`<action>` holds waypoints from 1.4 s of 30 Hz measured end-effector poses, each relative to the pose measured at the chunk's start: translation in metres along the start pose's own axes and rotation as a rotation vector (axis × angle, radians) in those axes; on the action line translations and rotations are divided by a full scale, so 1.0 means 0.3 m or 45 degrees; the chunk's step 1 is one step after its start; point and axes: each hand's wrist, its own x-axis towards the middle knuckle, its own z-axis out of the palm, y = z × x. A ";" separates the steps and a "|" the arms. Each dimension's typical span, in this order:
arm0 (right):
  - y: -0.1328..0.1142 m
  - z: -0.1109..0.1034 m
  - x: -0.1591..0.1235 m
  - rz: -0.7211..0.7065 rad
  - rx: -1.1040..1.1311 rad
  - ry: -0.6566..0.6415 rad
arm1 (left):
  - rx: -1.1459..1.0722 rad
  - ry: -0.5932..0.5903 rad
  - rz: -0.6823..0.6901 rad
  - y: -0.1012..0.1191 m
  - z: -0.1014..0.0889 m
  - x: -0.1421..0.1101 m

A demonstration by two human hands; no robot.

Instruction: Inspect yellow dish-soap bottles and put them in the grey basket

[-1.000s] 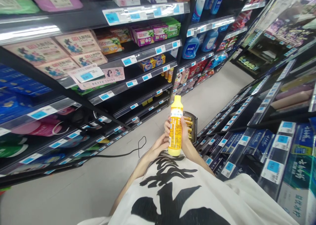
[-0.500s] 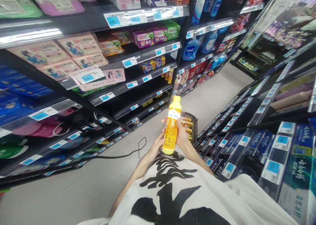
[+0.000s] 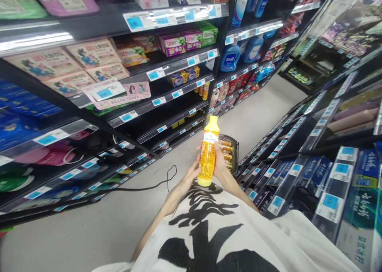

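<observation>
A yellow plastic bottle (image 3: 207, 156) with a yellow cap and a printed label stands almost upright in front of my body. My left hand (image 3: 192, 172) is closed on its left side, with the fingers partly behind it. From the right, my right hand (image 3: 219, 160) grips the same bottle, the thumb lying along the label's edge. Just beyond my right hand, a dark basket (image 3: 237, 154) on the floor holds several yellow bottles (image 3: 226, 149), partly hidden by that hand.
Shelves with boxed soaps (image 3: 98, 53) and blue detergent bottles (image 3: 229, 59) line the left side. Low shelves with blue boxes (image 3: 316, 172) run close on the right. A black cable (image 3: 143, 189) lies on the grey floor (image 3: 89, 224). The aisle extends ahead.
The bottle has shifted very slightly to the right in my hands. Both hands keep their hold, and the basket stays in place.
</observation>
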 end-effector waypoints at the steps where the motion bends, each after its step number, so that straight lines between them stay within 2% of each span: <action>1: 0.002 -0.003 0.004 -0.009 -0.005 0.003 | 0.023 -0.013 0.005 0.012 0.008 -0.001; 5: 0.009 -0.010 0.020 -0.054 -0.013 0.006 | 0.079 -0.046 0.039 0.056 0.051 -0.002; 9: 0.016 -0.008 0.031 -0.128 -0.008 0.019 | 0.139 0.072 0.097 0.070 0.074 0.003; 13: 0.015 -0.004 0.036 -0.218 -0.010 0.047 | 0.238 0.142 0.033 0.078 0.073 0.001; 19: 0.014 -0.013 0.045 -0.171 -0.012 0.029 | 0.370 0.060 0.035 0.091 0.058 -0.002; 25: 0.017 -0.021 0.039 -0.172 0.061 0.004 | 0.245 -0.119 -0.053 0.096 0.046 -0.009; 28: 0.015 -0.018 0.032 -0.174 0.081 -0.023 | 0.239 -0.145 -0.086 0.099 0.055 -0.015; 32: 0.015 -0.001 0.032 -0.233 -0.006 0.003 | 0.460 0.016 -0.057 0.093 0.073 -0.012; 35: 0.019 0.006 0.038 -0.280 -0.113 0.077 | 0.750 0.204 -0.055 0.090 0.085 -0.007; 37: 0.021 0.004 0.044 -0.305 -0.155 0.150 | 0.895 0.274 -0.081 0.095 0.092 -0.008; 39: 0.022 -0.003 0.049 -0.306 -0.155 0.191 | 0.964 0.290 -0.111 0.103 0.098 -0.012; 42: 0.018 -0.014 0.052 -0.285 -0.115 0.161 | 0.948 0.242 -0.129 0.115 0.097 -0.017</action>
